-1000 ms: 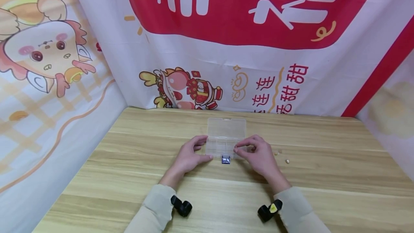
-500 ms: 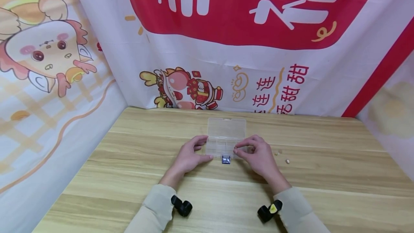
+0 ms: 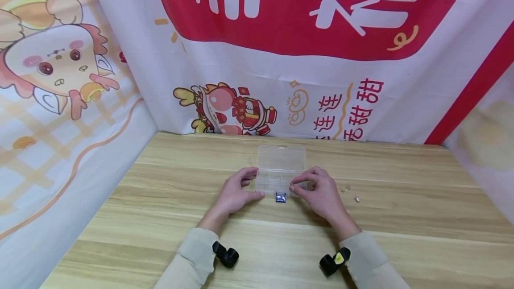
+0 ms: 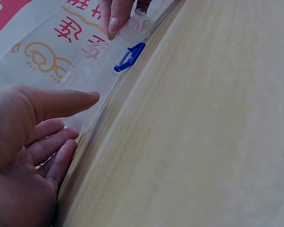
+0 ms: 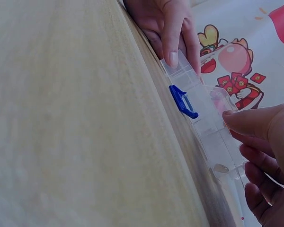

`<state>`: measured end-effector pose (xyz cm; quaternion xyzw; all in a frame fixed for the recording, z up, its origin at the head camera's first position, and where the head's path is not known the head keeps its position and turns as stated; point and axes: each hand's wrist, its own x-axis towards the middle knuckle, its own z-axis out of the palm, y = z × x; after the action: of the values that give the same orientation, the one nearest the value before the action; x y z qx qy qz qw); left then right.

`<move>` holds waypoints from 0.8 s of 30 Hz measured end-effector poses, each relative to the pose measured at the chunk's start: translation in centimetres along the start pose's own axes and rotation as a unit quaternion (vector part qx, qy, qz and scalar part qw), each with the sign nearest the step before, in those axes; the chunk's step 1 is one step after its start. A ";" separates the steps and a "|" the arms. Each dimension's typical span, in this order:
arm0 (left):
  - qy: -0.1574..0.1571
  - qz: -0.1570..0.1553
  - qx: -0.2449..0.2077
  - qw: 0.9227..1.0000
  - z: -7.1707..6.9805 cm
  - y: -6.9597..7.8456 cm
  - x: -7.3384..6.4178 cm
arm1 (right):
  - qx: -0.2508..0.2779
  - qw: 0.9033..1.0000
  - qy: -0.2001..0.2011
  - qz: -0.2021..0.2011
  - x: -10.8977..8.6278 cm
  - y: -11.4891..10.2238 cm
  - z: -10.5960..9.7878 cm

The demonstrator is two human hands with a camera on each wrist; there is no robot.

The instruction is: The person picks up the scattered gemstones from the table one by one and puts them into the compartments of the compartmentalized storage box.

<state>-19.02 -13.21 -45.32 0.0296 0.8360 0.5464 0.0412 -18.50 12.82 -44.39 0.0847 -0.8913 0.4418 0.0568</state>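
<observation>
At the centre of the head view, a clear plastic compartment box (image 3: 263,183) rests on the wooden tabletop (image 3: 192,164), lid (image 3: 282,158) swung back toward the top of the frame and blue latch (image 3: 280,197) at its near edge. The left hand (image 3: 234,193) comes up from the lower left, palm turned inward; its thumb stretches straight along the near left corner, while the other fingers lie loosely bent against the left end. The right hand (image 3: 321,191) reaches in from the lower right, arched above the box's right part, thumb and index fingertips brought together in a pinch. Whether anything sits between them cannot be told. The right wrist view shows a small stone (image 5: 221,168) in a compartment below that hand. A pale pebble (image 3: 357,199) lies on the table, right of centre. Both forearms slant inward, beige sleeves (image 3: 195,253) reaching the wrists.
</observation>
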 end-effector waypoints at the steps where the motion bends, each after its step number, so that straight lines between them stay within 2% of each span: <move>1: 0.000 0.001 0.001 1.000 0.0 0.0 0.0 | -0.001 1.000 0.000 -0.001 0.0 0.0 0.0; 24: 0.001 -0.004 0.002 1.000 -0.1 -0.1 0.0 | -0.009 1.000 0.003 0.004 -0.1 -0.1 0.0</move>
<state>-19.07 -13.31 -45.34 0.0255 0.8372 0.5446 0.0425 -18.40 12.77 -44.27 0.0794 -0.8953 0.4344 0.0585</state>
